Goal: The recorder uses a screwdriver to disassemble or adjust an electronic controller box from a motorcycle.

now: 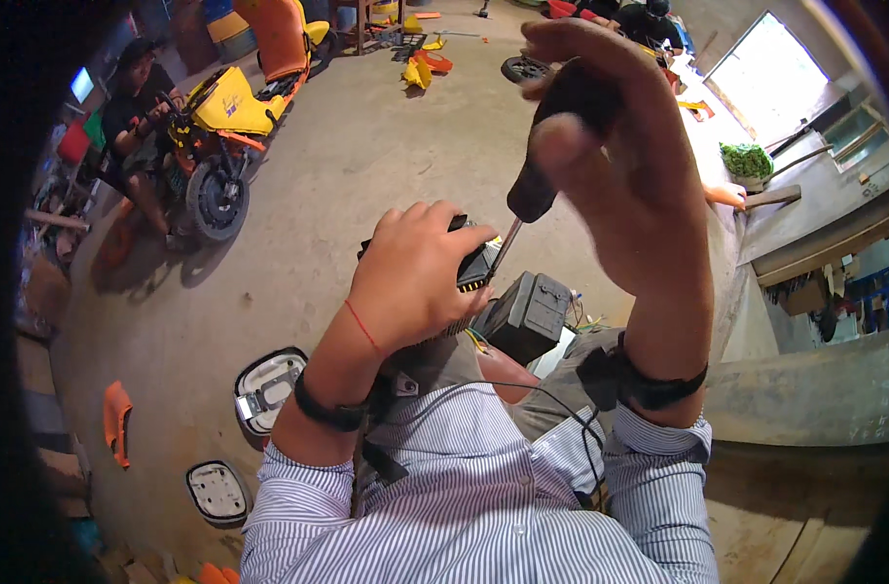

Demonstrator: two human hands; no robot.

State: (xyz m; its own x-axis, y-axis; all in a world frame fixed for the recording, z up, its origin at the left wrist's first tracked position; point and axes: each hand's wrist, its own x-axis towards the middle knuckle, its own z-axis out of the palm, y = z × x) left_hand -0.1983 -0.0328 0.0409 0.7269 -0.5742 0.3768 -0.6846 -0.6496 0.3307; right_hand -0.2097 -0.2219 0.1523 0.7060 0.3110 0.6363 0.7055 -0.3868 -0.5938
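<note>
My left hand [410, 282] is wrapped over a black boxy part [478, 268] with a ribbed edge, held above my lap. Much of that part is hidden under the fingers. In my right hand [649, 185], raised high on the right, is a screwdriver [535, 193] with a thick black handle, gripped between thumb and fingers. Its thin shaft slants down to the near right edge of the black part; where exactly the tip sits I cannot tell. Just right of the left hand stands a dark grey lidded box [530, 316], with coloured wires beside it.
White-and-black shell pieces [217, 492] and an orange panel [118, 423] lie on the floor at left. A yellow-orange motorbike [235, 107] with a person [138, 107] beside it is at far left. Wooden boards [814, 399] stand close on my right. A thin black cable [532, 386] crosses my front.
</note>
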